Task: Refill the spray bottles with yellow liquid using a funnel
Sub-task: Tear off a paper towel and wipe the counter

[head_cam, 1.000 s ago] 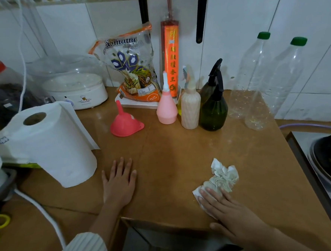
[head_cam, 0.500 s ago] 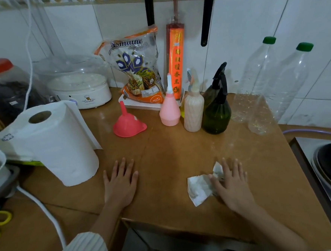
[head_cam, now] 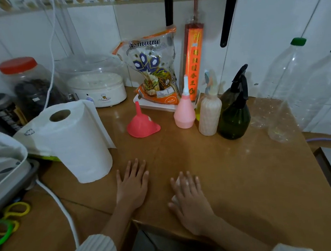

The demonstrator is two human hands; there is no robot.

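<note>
Hands near front table edge (head_cam: 167, 226): left hand (head_cam: 131, 186) flat; right hand (head_cam: 188, 199) flat, pressing tissue (head_cam: 178, 181).

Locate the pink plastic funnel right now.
In the head view, the pink plastic funnel sits upside down on the wooden table, left of the pink squeeze bottle and right of the white paper towel roll.

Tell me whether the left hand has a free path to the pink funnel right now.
Probably yes. The left hand lies flat on the counter, holding nothing, and the pink funnel sits upside down straight ahead of it with only bare counter between. The paper towel roll stands off to the side.
</note>
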